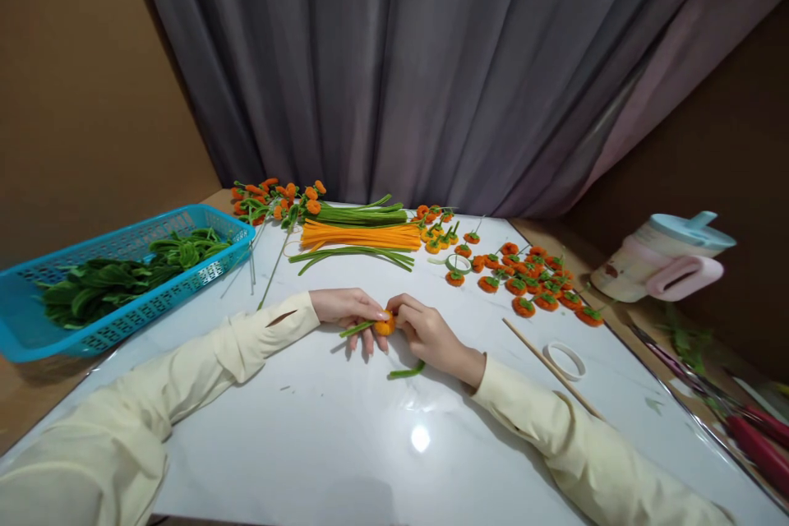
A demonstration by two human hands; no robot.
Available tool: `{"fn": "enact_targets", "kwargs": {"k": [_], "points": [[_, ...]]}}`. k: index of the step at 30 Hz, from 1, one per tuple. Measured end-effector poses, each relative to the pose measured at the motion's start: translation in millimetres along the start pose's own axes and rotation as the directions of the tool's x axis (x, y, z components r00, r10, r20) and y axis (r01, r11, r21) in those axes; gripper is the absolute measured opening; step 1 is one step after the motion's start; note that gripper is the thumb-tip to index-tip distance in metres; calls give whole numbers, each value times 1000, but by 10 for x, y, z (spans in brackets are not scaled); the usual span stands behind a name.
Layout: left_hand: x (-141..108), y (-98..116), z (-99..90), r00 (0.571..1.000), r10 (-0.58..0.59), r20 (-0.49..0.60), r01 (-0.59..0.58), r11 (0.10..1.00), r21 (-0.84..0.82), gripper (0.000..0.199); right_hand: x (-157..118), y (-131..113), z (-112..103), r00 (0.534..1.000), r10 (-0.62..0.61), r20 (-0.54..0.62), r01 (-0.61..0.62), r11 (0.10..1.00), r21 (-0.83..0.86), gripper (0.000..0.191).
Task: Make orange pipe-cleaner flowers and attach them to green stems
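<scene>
At the middle of the table my left hand (354, 314) is closed on a small round orange piece of fuzzy pipe cleaner (385, 324), thumb on top and fingers below. A green pipe cleaner (356, 329) sticks out from it to the left, under the thumb. My right hand (426, 334) has its fingertips bent in a pinch at the right side of the orange piece; what lies between them is hidden. Below the right hand, a short green pipe cleaner (407, 371) shows, lying on or hanging over the white table; I cannot tell which.
Orange and green pipe cleaners (361, 236) lie in bundles behind the hands. Several orange fruit shapes (523, 283) cover the right rear. A blue basket (185, 292) with green leaves stands left. A wooden stick (548, 366), tape roll (565, 362), pliers (755, 436) and tumbler (662, 259) are right.
</scene>
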State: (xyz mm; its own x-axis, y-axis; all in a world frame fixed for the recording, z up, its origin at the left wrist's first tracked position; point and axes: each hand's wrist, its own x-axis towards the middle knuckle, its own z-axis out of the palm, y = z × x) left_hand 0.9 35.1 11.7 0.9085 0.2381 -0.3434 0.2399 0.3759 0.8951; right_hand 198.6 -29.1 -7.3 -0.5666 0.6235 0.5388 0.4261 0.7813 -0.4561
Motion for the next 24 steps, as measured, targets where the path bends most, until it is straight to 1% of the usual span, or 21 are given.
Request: {"fn": "enact_targets", "kwargs": {"k": [3,10,16,19,21,24], "points": [[1,5,6,1000,2,-7,-2,1000,12,34,-4,-7,6,1000,-3,1,3,1000,-18,22],[-1,-8,-4,1000,-4,-25,4,1000,6,33,-5,-15,7,996,-94,-4,92,982,-166,23],[10,-19,-25,1000,7,8,-7,1000,16,32,-4,-41,-12,984,-171,40,174,922,-346,27],[16,-42,-50,999,29,21,-28,999,-19,35,10,-62,-38,975,-220,7,205,896,-394,26],[14,-58,-57,998,55,27,-53,996,-69,36,24,-74,-68,960,-279,-18,241,860,-450,24],[-9,-39,-21,992,103,77,-91,985,-148,36,32,-90,-132,907,-422,-17,341,756,-559,24]]}}
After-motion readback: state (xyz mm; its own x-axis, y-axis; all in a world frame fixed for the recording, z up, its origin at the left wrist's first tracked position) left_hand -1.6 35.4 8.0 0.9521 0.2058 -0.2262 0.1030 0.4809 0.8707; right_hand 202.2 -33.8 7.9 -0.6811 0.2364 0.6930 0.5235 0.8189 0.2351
